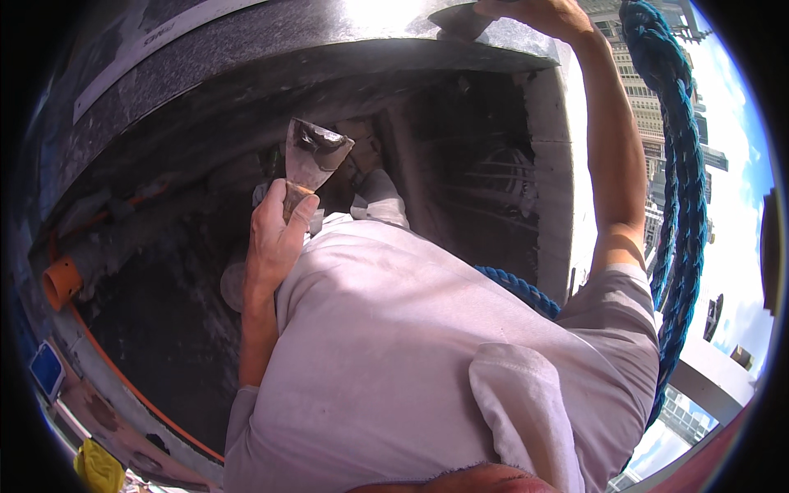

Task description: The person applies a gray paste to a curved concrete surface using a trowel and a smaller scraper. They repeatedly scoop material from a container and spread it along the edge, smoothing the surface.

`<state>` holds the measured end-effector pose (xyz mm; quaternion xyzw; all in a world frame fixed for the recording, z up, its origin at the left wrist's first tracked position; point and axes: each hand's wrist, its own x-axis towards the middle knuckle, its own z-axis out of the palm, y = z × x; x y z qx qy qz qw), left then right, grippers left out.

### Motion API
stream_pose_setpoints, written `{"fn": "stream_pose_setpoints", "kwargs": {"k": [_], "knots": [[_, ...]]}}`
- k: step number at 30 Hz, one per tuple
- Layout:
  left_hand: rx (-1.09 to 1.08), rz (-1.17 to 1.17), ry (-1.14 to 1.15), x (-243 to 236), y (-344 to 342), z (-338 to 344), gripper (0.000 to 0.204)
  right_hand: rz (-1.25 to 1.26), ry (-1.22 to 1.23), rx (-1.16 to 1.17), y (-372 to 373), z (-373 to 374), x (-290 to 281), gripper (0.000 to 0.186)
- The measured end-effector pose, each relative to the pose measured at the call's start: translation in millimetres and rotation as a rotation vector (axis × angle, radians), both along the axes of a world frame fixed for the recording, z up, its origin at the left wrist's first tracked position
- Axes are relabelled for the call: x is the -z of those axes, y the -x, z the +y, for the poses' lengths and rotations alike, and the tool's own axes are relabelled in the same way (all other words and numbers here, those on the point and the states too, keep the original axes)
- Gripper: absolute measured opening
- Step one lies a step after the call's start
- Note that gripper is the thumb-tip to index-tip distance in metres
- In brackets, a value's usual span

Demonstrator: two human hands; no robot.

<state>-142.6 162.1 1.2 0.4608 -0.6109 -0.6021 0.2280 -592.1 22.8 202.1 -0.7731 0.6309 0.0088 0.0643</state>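
My left hand (271, 234) grips the handle of a putty knife (306, 168) in front of my body, its blade up. A lump of dark paste (322, 141) sits on the end of that blade. My right arm reaches up to the far right, where my right hand (546, 16) is closed round a second, dark flat blade like a scraper (462, 22). This blade lies against the speckled grey stone ledge (271, 34), close to the ledge's right end; its handle is hidden in my hand.
Thick blue rope (678, 164) hangs at the right, and another length of rope (518, 289) passes beside my waist. Tall buildings (649, 115) stand beyond the edge. A pale wall (555, 177) bounds the dark recess below. An orange pipe (62, 283) and cable (136, 386) are at left.
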Motion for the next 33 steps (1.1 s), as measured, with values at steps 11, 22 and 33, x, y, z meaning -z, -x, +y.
{"fn": "stream_pose_setpoints", "kwargs": {"k": [11,22,33], "knots": [[0.007,-0.005,0.005,0,2,-1,0.036,0.028,0.020,0.014,9,-1,-2,0.026],[0.097,0.131,0.044,-8,34,-15,0.033,0.021,0.075,0.133,33,3,-8,0.024],[0.207,0.412,0.030,-4,152,-62,0.037,-0.589,-0.309,0.047,20,47,18,0.041]]}}
